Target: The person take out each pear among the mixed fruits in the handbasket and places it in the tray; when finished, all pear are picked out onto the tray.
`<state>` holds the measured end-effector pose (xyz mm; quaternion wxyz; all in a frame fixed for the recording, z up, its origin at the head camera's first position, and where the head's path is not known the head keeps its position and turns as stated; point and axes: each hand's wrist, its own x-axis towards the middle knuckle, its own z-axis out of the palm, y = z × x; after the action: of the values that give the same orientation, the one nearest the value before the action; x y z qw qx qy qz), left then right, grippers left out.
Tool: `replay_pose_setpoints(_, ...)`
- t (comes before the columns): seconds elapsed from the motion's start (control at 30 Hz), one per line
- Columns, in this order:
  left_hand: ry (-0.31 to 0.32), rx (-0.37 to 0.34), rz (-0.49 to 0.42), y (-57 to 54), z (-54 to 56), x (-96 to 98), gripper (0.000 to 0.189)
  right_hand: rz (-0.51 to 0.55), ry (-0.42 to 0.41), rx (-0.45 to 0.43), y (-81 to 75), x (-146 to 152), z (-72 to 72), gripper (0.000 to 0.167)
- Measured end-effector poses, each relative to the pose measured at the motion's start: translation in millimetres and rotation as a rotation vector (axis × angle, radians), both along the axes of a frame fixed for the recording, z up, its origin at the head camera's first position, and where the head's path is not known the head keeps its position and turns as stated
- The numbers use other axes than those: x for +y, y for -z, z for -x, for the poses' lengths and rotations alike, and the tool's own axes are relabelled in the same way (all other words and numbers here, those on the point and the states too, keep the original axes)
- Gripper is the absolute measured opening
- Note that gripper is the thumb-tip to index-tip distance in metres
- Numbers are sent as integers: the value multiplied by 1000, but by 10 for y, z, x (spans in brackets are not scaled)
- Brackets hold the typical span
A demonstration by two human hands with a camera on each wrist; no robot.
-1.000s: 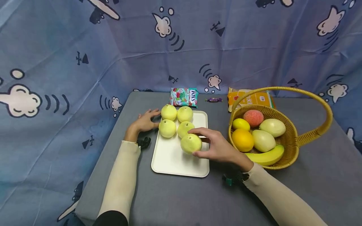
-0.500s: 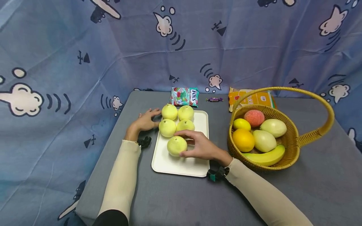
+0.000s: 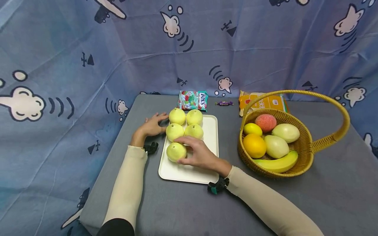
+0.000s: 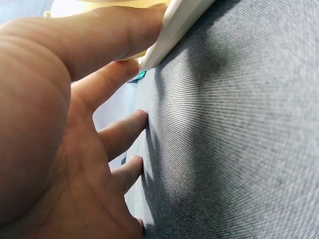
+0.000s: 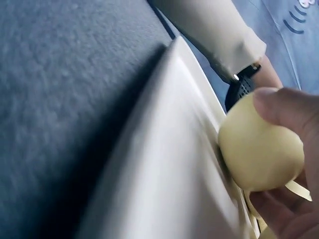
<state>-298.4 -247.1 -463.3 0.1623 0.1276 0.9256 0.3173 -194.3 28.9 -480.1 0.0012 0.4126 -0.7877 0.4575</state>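
Note:
A white tray [image 3: 186, 172] lies on the grey table, bearing several round yellow-green fruits, four-square behind the one I hold. My right hand [image 3: 200, 154] grips that round yellow-green fruit [image 3: 176, 152] between thumb and fingers, over the tray's left side. In the right wrist view the fruit [image 5: 259, 144] is pinched close above the tray's surface. My left hand [image 3: 152, 127] spreads its fingers at the tray's left edge. Its thumb and index fingertip touch the rim in the left wrist view, while the other fingertips [image 4: 135, 119] rest on the table.
To the right stands a wicker basket [image 3: 307, 160] with a tall handle, holding a peach, lemon, orange, banana and two pale oval fruits. Behind the tray lie a teal candy bag [image 3: 192, 100] and a purple wrapped candy [image 3: 224, 103]. An orange snack pack [image 3: 265, 102] lies behind the basket.
My right hand has moved left across the tray with the round yellow-green fruit, bringing it in front of the left column of fruits. The left hand stays in place.

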Motion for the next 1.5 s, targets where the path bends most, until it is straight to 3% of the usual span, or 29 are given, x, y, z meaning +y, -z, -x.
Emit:
replay_pose_setpoints(0.43,7,-2,6,-2,1,17,75,-133,147,223,-5,-168,-50,74)
replay_pose_setpoints(0.57,9,4,8,10,5,22,74,-172,160,232,-67,-161,-87,74)
replay_pose_setpoints(0.73,4,-3,13,12,1,27,75,-153,114,177,-240,-21,-124,72)
replay_pose_setpoints(0.93,-1,-12,18,11,7,35,76,-129,48,133,-553,410,-144,62)
replay_pose_setpoints(1.27,-11,-33,25,-3,3,24,75,-291,162,220,-992,1390,-115,56)
replay_pose_setpoints(1.5,-2,-18,33,9,1,16,76,-484,231,234,-1291,1995,-42,55)
